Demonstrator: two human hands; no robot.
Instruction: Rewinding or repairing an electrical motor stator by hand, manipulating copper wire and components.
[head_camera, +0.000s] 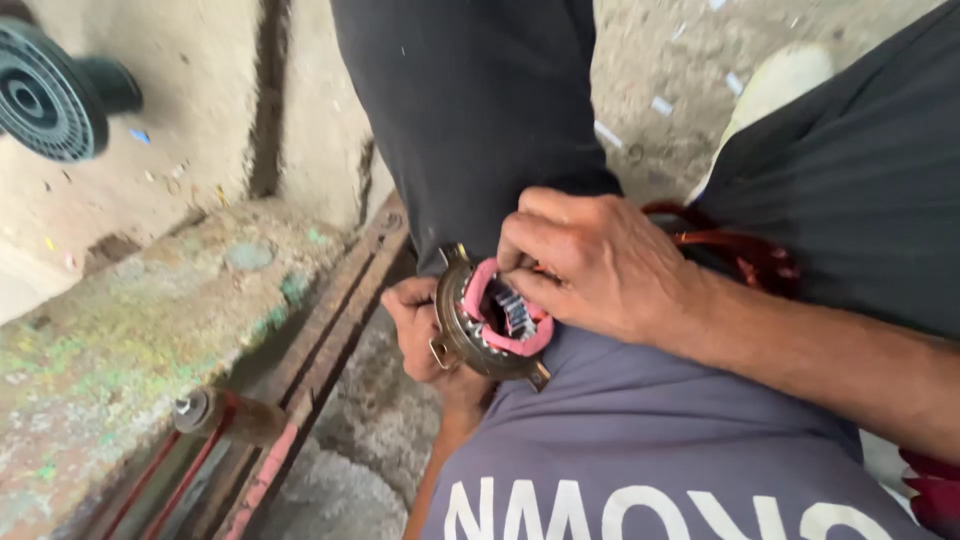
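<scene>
Head view looks straight down over the person's grey shirt (640, 450), white lettering across its lower edge, and onto a small motor stator (487, 322) held against the body at lap height. That stator is a round metal ring with mounting lugs sticking out at its rim and a toothed laminated core showing in the middle; pink insulating tape or sleeving (478, 290) wraps the winding around the inner opening.

Its left side is cupped from underneath by the left hand (420, 335), fingers curled around the rim in a firm grasp, though most of the palm is hidden behind the ring. Coming in from the right, the right hand (590, 265) lies over the top of the stator, its fingertips (520, 285) pinched together on the pink wrap at the upper edge of the opening; whether a strand of wire sits between them is too small to tell.

Just behind the right wrist a loop of reddish-brown wire (740, 245) rests against dark trousers (480, 90), which cover both raised knees.

Farther left, beyond the left hand, a rusty metal rail (335, 320) runs diagonally across a worn concrete floor (130, 330) stained green. A short rusty rod with a bolt head (215, 412) lies beside the rail, near thin red strands. At the far upper left sits a dark round ribbed plastic part (45, 95).
</scene>
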